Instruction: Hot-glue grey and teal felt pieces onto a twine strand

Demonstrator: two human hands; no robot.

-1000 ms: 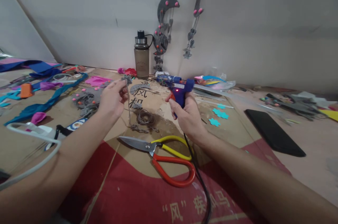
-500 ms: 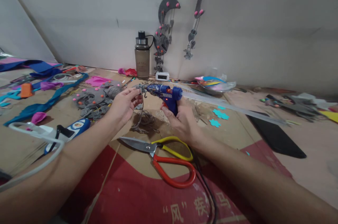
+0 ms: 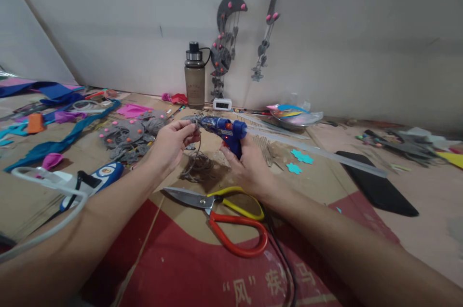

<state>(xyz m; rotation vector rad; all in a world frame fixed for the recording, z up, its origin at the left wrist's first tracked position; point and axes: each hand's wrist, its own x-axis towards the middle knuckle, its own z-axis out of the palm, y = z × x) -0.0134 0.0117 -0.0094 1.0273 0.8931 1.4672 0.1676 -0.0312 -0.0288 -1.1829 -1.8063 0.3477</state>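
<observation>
In my right hand [image 3: 253,167] is a blue hot glue gun [image 3: 233,136], its nozzle pointing left and a small red light lit. A long clear glue stick [image 3: 318,144] sticks out of its rear. My left hand [image 3: 170,145] is closed in a pinch on a grey cord [image 3: 198,140] right at the nozzle; a small grey piece there is partly hidden by the fingers. The cord runs down to a loose tangle of cord [image 3: 198,166] on the cardboard. Scissors [image 3: 208,201] with one yellow and one red handle lie below, blades half open.
Grey felt pieces with pink dots [image 3: 126,133] are piled left of my left hand. A bottle [image 3: 195,80] and small digital clock [image 3: 222,104] stand by the wall. Turquoise flower shapes [image 3: 302,156] and a black phone-like slab [image 3: 376,186] lie right. Grey felt hangings [image 3: 220,56] are on the wall.
The glue gun has tilted slightly, its rear end and the glue stick shifting a little left and down. My left hand has moved slightly right, with the cord still pinched.
</observation>
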